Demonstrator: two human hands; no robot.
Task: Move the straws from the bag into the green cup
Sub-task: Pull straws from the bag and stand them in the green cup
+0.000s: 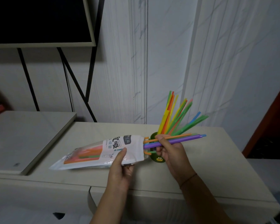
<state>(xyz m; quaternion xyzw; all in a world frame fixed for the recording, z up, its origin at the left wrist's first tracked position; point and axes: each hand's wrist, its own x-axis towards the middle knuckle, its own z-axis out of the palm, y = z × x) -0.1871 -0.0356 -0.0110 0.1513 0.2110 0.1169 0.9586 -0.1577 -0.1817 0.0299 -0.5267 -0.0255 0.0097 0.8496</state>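
Note:
A white and clear straw bag [103,151] lies tilted above the cabinet top, its open mouth facing right. My left hand [120,168] grips the bag from below, thumb on its printed face. My right hand [170,151] is closed on a few straws [184,139], purple, orange and blue, that stick out of the bag's mouth to the right. The green cup [158,160] stands right behind my right hand, mostly hidden by it. Several coloured straws [176,117] fan up and to the right out of the cup.
The beige cabinet top [200,167] carries everything; a raised white slab [31,138] sits at its left. A dark screen on black legs [39,20] hangs at the back left. The wall is close behind the cup. A red-brown edge [275,118] stands at the right.

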